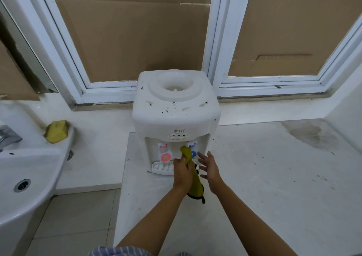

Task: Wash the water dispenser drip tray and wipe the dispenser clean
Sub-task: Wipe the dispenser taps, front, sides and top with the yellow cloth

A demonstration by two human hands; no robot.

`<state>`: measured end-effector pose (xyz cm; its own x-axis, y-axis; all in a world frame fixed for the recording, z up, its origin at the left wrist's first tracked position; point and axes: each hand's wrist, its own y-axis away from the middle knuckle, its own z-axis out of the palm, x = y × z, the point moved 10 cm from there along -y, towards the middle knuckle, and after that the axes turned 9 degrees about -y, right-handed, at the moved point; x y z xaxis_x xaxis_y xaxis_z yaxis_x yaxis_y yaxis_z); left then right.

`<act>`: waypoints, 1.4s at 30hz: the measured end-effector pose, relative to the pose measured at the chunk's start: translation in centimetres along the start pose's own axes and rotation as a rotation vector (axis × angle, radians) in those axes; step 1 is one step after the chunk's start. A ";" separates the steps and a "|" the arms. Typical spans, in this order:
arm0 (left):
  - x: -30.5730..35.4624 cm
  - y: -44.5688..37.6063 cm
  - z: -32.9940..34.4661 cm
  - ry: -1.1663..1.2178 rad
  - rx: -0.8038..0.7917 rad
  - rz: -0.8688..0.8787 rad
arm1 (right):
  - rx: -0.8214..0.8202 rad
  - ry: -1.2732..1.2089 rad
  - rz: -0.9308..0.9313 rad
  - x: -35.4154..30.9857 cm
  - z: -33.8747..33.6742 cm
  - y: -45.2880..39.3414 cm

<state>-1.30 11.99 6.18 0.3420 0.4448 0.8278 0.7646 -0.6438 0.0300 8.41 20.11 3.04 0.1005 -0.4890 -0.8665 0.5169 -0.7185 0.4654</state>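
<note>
A white tabletop water dispenser [175, 116] stands on a white counter, its top speckled with dark dirt. A red tap [165, 157] is on the left of its front recess and a blue tap [193, 153] on the right. The white slotted drip tray [162, 168] sits at its base, partly hidden by my left hand. My left hand [183, 172] grips a yellow-green cloth [194, 174] that reaches up between the taps and hangs down below my wrist. My right hand [209, 169] is open beside the cloth, fingers spread, near the blue tap.
A white sink [29, 179] with a drain is at the left, a grey faucet [7, 136] at its edge. A yellow sponge [55, 131] lies on the sink's rim. The counter [274, 177] to the right has a grey stain. Cardboard-covered windows [137, 40] stand behind.
</note>
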 end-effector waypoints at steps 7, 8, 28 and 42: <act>-2.4 1.0 2.6 0.039 -0.331 -0.200 | 0.075 0.037 -0.035 1.3 -2.6 0.3; -2.4 1.5 2.8 0.074 -0.358 -0.211 | 0.084 0.045 -0.022 1.5 -3.1 0.5; 16.5 1.4 -4.9 0.512 -0.415 0.225 | -0.317 -0.265 -0.276 -14.0 -2.1 8.6; 20.1 -4.6 -17.2 0.334 0.139 0.246 | -0.243 -0.466 -0.193 -23.3 1.2 10.4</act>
<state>-7.30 13.21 32.32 0.3449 0.0482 0.9374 0.7567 -0.6052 -0.2473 10.48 23.41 28.27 -0.3734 -0.5661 -0.7349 0.6750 -0.7093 0.2033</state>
